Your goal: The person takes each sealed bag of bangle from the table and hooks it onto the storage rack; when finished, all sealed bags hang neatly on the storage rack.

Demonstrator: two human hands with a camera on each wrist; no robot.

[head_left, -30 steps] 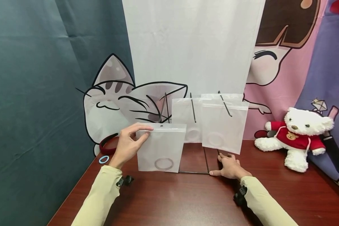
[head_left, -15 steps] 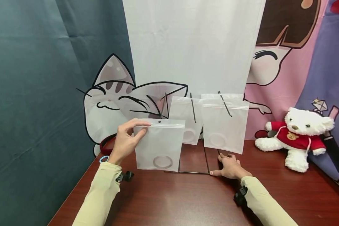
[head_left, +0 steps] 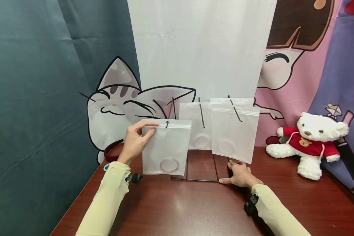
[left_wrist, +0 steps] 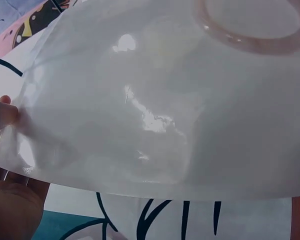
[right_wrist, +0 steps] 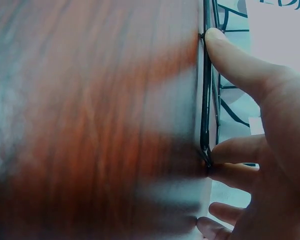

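Note:
My left hand pinches the top left corner of a frosted zip bag between thumb and fingers. A pale pinkish ring shows through the bag near its bottom, also seen in the left wrist view. The tip of a black wire hook sticks out in front of the bag's top strip, at its hole. My right hand rests with spread fingers on the front corner of the black wire rack's base; the right wrist view shows thumb and fingertips touching the base wire.
More frosted bags, a front right bag and a back middle bag, hang on other hooks, with rings inside. A dark red headband and light blue ring lie left. A white teddy bear sits right on the brown table.
My left hand has raised the bag and moved it back, and the hook tip now shows through its hole in front. My right hand has stayed put.

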